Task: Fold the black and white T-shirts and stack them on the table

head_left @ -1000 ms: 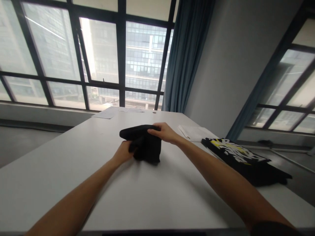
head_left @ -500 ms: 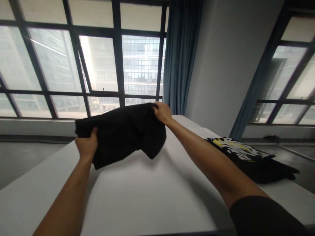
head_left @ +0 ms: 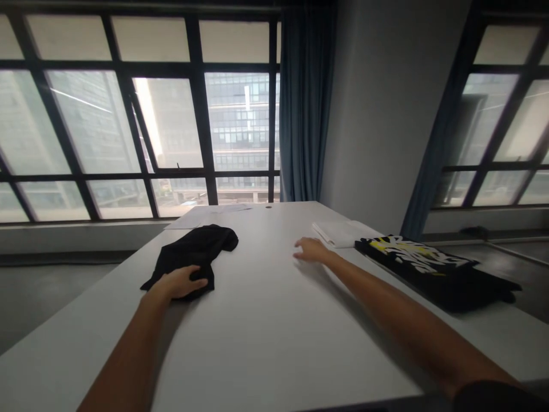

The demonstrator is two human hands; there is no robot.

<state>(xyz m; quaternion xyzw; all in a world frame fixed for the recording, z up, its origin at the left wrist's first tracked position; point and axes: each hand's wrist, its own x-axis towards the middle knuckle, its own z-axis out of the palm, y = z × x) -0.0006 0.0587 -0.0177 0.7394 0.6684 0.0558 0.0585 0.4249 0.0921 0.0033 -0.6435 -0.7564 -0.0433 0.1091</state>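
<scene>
A black folded garment [head_left: 195,249] lies rumpled on the left part of the white table [head_left: 266,332]; its exact kind does not show. My left hand [head_left: 182,282] rests on its near edge, with thumb and fingers apart. My right hand [head_left: 311,250] is over the table to the right of the garment, fingers spread and holding nothing. Just beyond it lies a flat white packet or sheet [head_left: 343,232].
On the table's right side is a black garment with a white and yellow print [head_left: 416,257], its end near the right edge. Thin papers [head_left: 210,213] lie at the far left. Windows, a blue curtain [head_left: 302,109] and a pillar stand behind.
The black garment has come down from the air onto the table at the left. My right hand has let go of it and moved right and lower; my left hand has also lowered.
</scene>
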